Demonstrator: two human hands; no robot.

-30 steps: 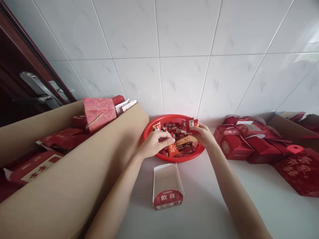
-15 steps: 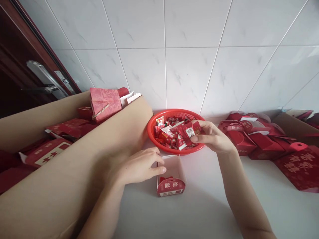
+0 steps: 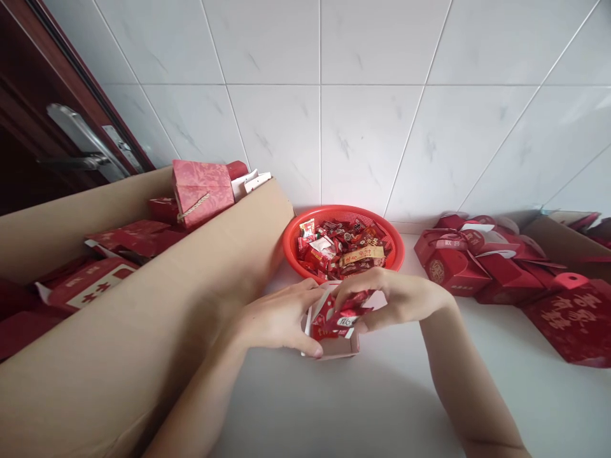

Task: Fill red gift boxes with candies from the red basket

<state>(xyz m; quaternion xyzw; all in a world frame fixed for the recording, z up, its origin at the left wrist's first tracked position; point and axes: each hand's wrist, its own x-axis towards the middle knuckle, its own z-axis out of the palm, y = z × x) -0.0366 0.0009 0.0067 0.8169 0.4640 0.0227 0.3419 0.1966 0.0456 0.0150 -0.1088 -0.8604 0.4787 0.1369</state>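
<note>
A small open red-and-white paper box (image 3: 344, 347) sits on the pale tabletop in front of me. My left hand (image 3: 277, 318) holds its left side, thumb at the near corner and fingers toward the far end. Over the box's opening, my right hand (image 3: 405, 298) grips several red-wrapped candies (image 3: 347, 318); their lower part is inside the box walls. Just behind is a red plastic basket (image 3: 400, 245) of wrapped candies, with a larger gold-banded packet (image 3: 365, 256) on top. My right fingers partly cover the candies they hold.
A long cardboard box (image 3: 210, 254) holding red gift boxes and a pink bag (image 3: 205, 191) stands on the left. Several folded red boxes (image 3: 458, 270) sit at right, beside a flat red piece (image 3: 573, 321). A tiled wall (image 3: 367, 127) rises behind; a door handle (image 3: 90, 156) is far left.
My right hand has come from the basket down to the small box with the candies. My left hand has taken hold of the box's side. The gold-banded packet now shows in the basket.
</note>
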